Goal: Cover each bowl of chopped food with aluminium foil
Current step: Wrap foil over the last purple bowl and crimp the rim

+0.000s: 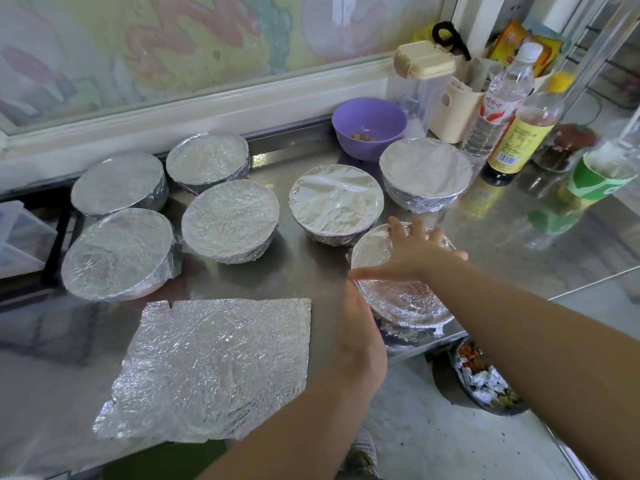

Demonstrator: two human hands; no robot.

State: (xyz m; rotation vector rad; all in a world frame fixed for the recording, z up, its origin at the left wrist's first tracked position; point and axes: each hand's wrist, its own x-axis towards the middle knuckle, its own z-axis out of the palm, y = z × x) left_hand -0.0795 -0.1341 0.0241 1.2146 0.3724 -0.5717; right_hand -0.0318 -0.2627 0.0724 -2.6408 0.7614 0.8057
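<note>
My right hand [412, 252] lies flat on top of the foil-covered bowl [405, 301] at the near right of the steel surface [311, 271]. Its fingers are straight and spread and point away from me. The thumb reaches out to the left along the rim, and the palm presses on the foil lid. My left hand [362, 327] stands edge-on against the left wall of the same bowl, just under that thumb. Only its back shows. Its fingers are hidden behind the bowl and the foil skirt, so I cannot tell whether they curl round the bowl or only lean on it.

The bowl sits close to the near edge of the surface, and my right wrist covers its far right rim. Its contents are hidden under the foil. A loose foil sheet [214, 368] lies flat to the left of my left hand, creased, with a notch in its far edge. Six more covered bowls [230, 220] stand farther off and to the left, some touching their neighbours. A purple bowl [369, 128] stands uncovered at the far side with a few yellowish bits at the bottom, too small to name. Bottles [498, 98] crowd the far right corner. Below the surface edge on the near right, my right arm partly covers a dark bowl on the floor [485, 382], which holds crumpled foil and some food.
</note>
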